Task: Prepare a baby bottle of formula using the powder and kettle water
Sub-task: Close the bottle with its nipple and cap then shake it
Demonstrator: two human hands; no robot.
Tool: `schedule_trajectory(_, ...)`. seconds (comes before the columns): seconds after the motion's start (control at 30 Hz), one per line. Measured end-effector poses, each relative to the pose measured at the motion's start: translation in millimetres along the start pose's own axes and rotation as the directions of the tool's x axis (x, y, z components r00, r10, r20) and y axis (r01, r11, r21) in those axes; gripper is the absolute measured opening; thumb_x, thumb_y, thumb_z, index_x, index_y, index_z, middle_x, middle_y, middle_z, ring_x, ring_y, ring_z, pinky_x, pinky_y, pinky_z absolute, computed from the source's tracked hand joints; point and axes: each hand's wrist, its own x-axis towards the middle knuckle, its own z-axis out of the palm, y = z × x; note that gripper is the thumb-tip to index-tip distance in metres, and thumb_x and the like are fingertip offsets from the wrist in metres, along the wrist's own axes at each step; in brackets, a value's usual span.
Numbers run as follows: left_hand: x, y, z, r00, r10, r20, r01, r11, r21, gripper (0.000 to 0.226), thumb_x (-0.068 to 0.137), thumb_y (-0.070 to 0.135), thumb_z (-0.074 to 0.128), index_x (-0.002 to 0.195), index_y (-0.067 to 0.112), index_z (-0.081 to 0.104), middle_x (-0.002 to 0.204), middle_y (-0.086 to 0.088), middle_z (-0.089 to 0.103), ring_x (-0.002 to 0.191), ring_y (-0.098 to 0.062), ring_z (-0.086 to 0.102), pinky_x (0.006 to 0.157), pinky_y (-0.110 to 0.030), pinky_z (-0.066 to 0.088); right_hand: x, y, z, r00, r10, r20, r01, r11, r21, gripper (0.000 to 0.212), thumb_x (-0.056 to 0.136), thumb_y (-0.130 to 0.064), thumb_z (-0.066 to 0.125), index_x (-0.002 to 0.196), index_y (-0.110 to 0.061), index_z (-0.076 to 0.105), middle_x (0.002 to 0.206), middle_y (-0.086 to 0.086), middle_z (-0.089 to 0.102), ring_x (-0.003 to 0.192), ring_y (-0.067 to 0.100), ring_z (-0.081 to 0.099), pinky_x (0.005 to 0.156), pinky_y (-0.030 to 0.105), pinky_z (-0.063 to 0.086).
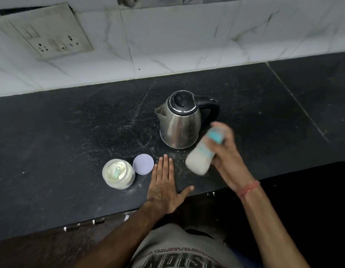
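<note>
The dark worktop [71,132] runs along a white tiled wall [167,45] with a dirty socket plate [44,31] on it. A shiny metal kettle [180,122] with a black lid and handle stands in the middle, its spout to the left. Just in front of it and to its right, the right hand [225,157] has its grip curled round the baby bottle [202,153]. The bottle is tilted and blurry, full of whitish milk, with a blue-green top. The left hand [164,186] lies flat on the worktop, fingers spread. Beside it sits the open powder tub [118,174] with a small scoop [116,172] inside. Its round purple lid [143,164] lies flat, touching the tub.
</note>
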Motion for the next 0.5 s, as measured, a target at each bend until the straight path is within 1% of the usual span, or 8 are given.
schedule_trajectory(0.07,0,0,0,1.0,0.01,0.008,-0.01,1.0,0.024,0.129,0.095,0.096,0.014,0.174,-0.001,-0.02,0.181,-0.023,-0.032,0.172,-0.038,-0.024,0.14,-0.052,-0.009,1,-2,-9,0.97,0.118,0.211,-0.075,0.977,-0.202,0.063,0.093,-0.018,0.085,0.147,-0.035,0.057,0.129,0.017,0.065,0.117,0.033,0.073,0.096,0.052,0.064)
schedule_trajectory(0.1,1,1,0,1.0,0.007,0.003,-0.007,1.0,0.024,0.129,0.095,0.096,0.012,0.174,0.0,-0.02,0.181,-0.023,-0.032,0.172,-0.037,-0.024,0.14,-0.052,-0.009,3,-3,-12,0.969,0.114,0.22,-0.074,0.98,-0.184,0.062,0.094,-0.016,0.084,0.147,-0.033,0.057,0.128,0.018,0.065,0.117,0.035,0.073,0.098,0.052,0.063)
schedule_trajectory(0.2,1,2,-1,1.0,-0.011,0.0,0.011,1.0,0.01,0.129,0.093,0.098,0.005,0.174,0.0,-0.02,0.182,-0.022,-0.032,0.172,-0.035,-0.025,0.14,-0.052,-0.009,9,-4,-13,0.998,0.064,0.021,-0.065,0.998,0.008,0.058,0.091,-0.026,0.082,0.143,-0.033,0.058,0.129,0.011,0.059,0.11,0.026,0.069,0.092,0.046,0.064)
schedule_trajectory(0.27,-1,1,0,1.0,-0.002,0.012,0.001,1.0,0.025,0.129,0.092,0.097,-0.001,0.174,0.0,-0.019,0.182,-0.023,-0.031,0.172,-0.036,-0.024,0.14,-0.052,-0.008,8,-5,-12,0.981,0.129,0.143,-0.101,0.977,-0.186,0.061,0.089,-0.028,0.085,0.143,-0.037,0.058,0.13,0.016,0.063,0.111,0.029,0.073,0.077,0.046,0.066)
schedule_trajectory(0.33,-1,1,-2,1.0,-0.009,0.009,0.009,1.0,0.027,0.13,0.09,0.098,-0.01,0.174,-0.001,-0.019,0.181,-0.023,-0.031,0.172,-0.036,-0.024,0.141,-0.053,-0.007,9,-1,-15,0.979,0.113,0.173,-0.081,0.981,-0.178,0.062,0.089,-0.025,0.085,0.144,-0.037,0.058,0.13,0.024,0.065,0.105,0.03,0.074,0.06,0.037,0.06)
schedule_trajectory(0.4,-1,1,-3,1.0,-0.014,0.02,0.013,1.0,0.023,0.13,0.091,0.099,-0.007,0.174,0.0,-0.021,0.181,-0.022,-0.033,0.172,-0.036,-0.025,0.14,-0.052,-0.008,12,0,-17,0.994,0.096,0.056,-0.094,0.995,-0.033,0.06,0.089,-0.028,0.085,0.142,-0.036,0.059,0.128,0.021,0.062,0.102,0.027,0.071,0.071,0.041,0.062)
schedule_trajectory(0.43,-1,1,-2,1.0,-0.011,0.024,0.011,1.0,0.03,0.129,0.091,0.098,-0.005,0.173,0.0,-0.022,0.18,-0.022,-0.034,0.172,-0.036,-0.026,0.14,-0.052,-0.008,11,-1,-16,0.99,0.119,0.073,-0.114,0.991,-0.066,0.059,0.089,-0.029,0.086,0.141,-0.037,0.059,0.126,0.017,0.062,0.102,0.026,0.071,0.078,0.045,0.062)
schedule_trajectory(0.5,-1,1,-2,0.999,-0.01,0.03,0.008,0.999,0.053,0.128,0.09,0.097,-0.011,0.173,0.0,-0.023,0.18,-0.022,-0.035,0.171,-0.036,-0.027,0.14,-0.053,-0.008,10,1,-19,0.957,0.179,0.228,-0.12,0.96,-0.253,0.059,0.092,-0.022,0.087,0.143,-0.036,0.059,0.118,0.019,0.066,0.096,0.027,0.073,0.065,0.041,0.061)
